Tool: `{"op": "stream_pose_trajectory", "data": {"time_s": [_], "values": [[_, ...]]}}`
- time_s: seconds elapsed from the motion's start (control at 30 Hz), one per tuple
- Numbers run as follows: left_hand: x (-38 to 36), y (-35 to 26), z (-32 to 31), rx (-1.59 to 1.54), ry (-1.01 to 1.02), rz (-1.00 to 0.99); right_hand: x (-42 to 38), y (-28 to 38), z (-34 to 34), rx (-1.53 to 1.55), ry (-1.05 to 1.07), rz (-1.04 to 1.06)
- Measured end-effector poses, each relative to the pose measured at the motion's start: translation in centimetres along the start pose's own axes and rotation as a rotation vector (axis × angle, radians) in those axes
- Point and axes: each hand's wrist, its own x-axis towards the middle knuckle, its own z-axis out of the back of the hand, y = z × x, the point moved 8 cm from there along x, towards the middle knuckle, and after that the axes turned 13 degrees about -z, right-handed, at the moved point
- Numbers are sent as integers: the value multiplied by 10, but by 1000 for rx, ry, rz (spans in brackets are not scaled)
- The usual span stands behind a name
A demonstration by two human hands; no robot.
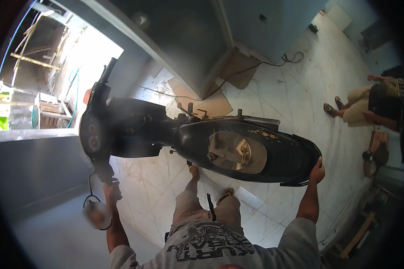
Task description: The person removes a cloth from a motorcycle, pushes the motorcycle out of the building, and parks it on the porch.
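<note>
A dark motor scooter [161,134] stands across the view, its handlebar at the left and its tail at the right. My left hand [112,192] is closed around the near handlebar grip, beside the round mirror [97,214]. At the tail, my right hand [317,172] is wrapped round the rear edge or grab rail. On the black seat [191,142] lies a tan cap-like item [229,152] with a gold emblem. My right foot [229,193] is on the tiled floor, while my other foot is near the scooter's underside.
Another person [368,103] sits at the right. A black cable [251,68] crosses the floor past cardboard [211,105] and a wall corner. A low wall [40,168] runs along the left, below a bright opening. Wood pieces [358,235] lie at the lower right.
</note>
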Motion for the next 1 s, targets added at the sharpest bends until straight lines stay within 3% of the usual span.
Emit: {"op": "stream_pose_trajectory", "data": {"time_s": [0.1,0.33,0.53,0.83,1.0], "values": [[-7,-24,-9,1,6,-49,0,1,-1,11,-11,1],[4,-16,-10,-11,39,-186,14,0,4,-11,-39,-16],[-24,-34,-22,43,-9,-187,46,-11,20,43,-47,8],[-4,-17,-12,-41,-3,-308,13,-20,58,105,-12,-16],[-29,-28,-18,39,-45,-313,7,-37,74,91,39,-55]]}}
